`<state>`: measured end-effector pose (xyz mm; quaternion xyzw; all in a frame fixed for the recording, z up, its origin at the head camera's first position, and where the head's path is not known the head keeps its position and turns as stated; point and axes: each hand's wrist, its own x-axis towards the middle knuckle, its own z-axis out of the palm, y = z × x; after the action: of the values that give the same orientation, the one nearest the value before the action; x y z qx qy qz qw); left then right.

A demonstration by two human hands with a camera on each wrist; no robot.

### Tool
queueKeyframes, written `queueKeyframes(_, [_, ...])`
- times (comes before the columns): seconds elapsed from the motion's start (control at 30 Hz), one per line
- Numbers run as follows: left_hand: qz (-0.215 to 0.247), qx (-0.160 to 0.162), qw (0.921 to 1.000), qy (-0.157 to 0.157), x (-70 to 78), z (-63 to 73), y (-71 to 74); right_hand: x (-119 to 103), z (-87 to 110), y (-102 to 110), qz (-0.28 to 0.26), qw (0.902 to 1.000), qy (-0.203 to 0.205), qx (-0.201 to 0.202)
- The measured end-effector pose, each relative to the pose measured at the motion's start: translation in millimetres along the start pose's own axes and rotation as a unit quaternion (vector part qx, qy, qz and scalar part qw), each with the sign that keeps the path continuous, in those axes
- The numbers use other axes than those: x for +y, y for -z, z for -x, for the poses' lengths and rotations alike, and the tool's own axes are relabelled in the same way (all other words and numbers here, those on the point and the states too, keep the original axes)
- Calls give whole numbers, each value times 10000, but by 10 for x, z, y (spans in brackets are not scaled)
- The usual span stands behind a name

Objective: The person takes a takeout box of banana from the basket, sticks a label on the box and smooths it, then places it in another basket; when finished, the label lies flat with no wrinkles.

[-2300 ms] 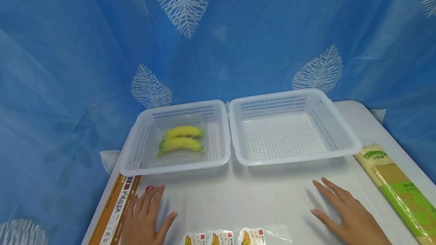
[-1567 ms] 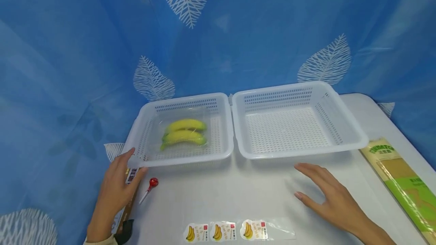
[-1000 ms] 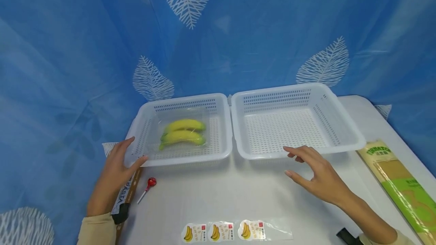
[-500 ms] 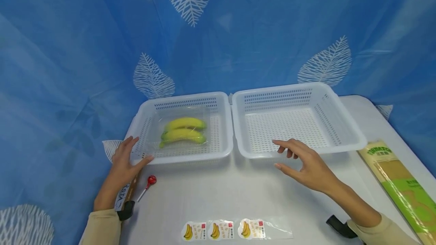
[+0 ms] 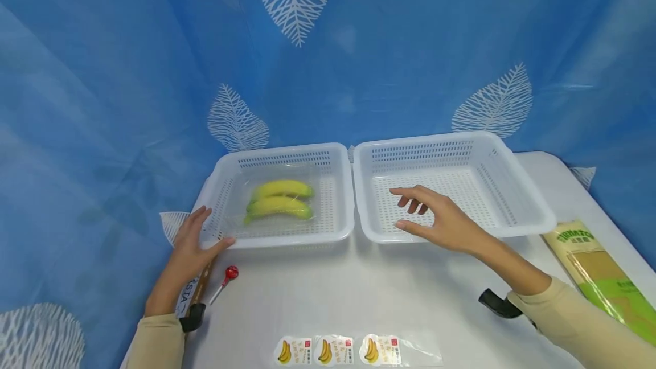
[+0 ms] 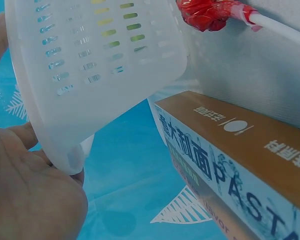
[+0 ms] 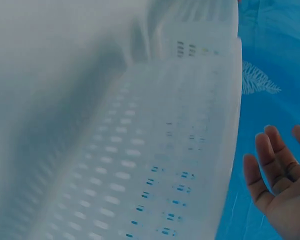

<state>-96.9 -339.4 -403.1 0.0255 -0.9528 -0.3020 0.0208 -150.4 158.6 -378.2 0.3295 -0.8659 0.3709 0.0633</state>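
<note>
My left hand (image 5: pixel 191 254) grips the front left corner of the left white plastic basket (image 5: pixel 292 240). In the left wrist view its fingers curl round the rim of that basket (image 6: pixel 125 75). Two yellow-green bananas (image 5: pixel 279 206) lie in the basket under a clear package. My right hand (image 5: pixel 445 222) hovers over the front part of the right white basket (image 5: pixel 461 232), fingers loosely bent and nothing held. The right wrist view has the same hand (image 7: pixel 282 185) beside and apart from the basket wall (image 7: pixel 205 125).
A pasta box (image 5: pixel 191 295) lies below my left forearm, with a red lollipop (image 5: pixel 232 272) beside it. Three banana stickers on a clear strip (image 5: pixel 422 352) lie at the front. A green and tan noodle packet (image 5: pixel 594 266) lies at the right edge. A blue curtain (image 5: pixel 359 73) hangs behind.
My left hand has gone from the table beside the pasta box up to the left basket's corner. My right hand has moved left and forward, from the table to above the right basket.
</note>
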Motion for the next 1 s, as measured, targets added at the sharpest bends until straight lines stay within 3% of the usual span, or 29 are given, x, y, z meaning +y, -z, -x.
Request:
queueKeyframes(0.23, [47,11,10000,69,-25,-23,-6,81,-492,42,-734,9943,-315,-699])
queueKeyframes(0.5, [136,24,9998,140,-8,-1,-9,86,-949,-131,-1047,9844,-474,-1334])
queueKeyframes(1.0, [78,-70,9994,335,17,-13,-21,-28,-1273,-370,-1123,9763,-311,-1822])
